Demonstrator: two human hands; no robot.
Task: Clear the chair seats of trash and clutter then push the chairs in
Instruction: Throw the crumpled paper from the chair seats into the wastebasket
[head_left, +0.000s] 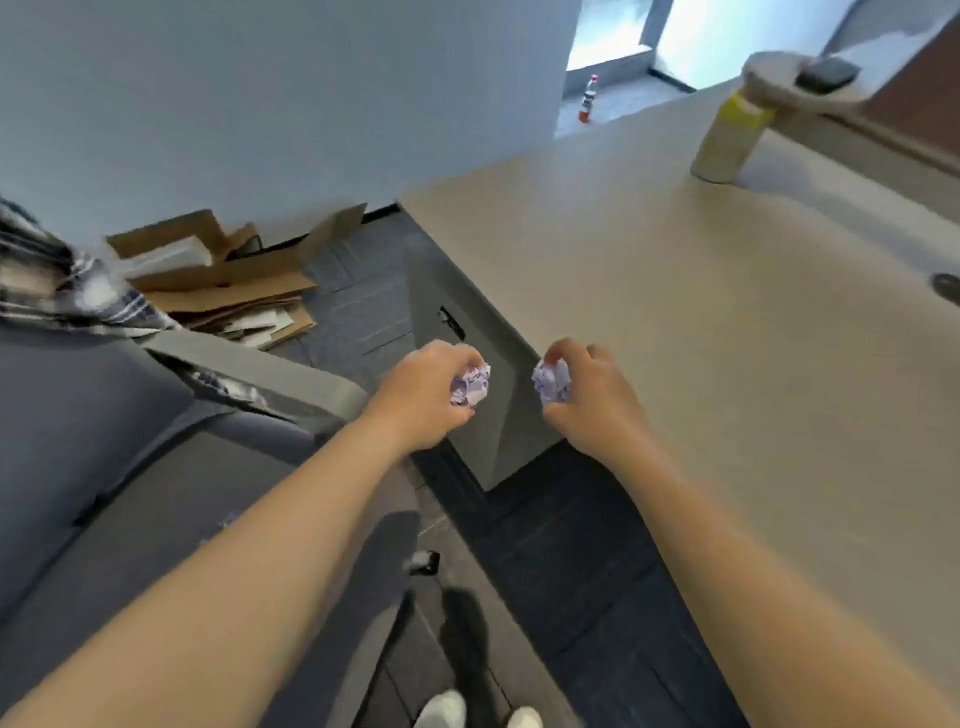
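Note:
My left hand (421, 397) grips a crumpled ball of white and purple paper (471, 385). A second crumpled paper ball (551, 383) sits in my right hand (589, 397), which is closed around it. Both hands hover side by side by the near corner of the beige table (701, 322), over the dark floor. To the left stands a grey upholstered chair (104, 467) with a plaid cloth (78, 291) draped over its back and armrest. A small scrap of paper (228, 519) lies on its seat, partly hidden by my left forearm.
Flattened cardboard boxes (223, 280) lie piled on the floor by the wall behind the chair. On the table stand a yellow-and-white bottle (727, 135) and a round dish with a dark object (789, 78). A soda bottle (588, 98) stands on the far floor.

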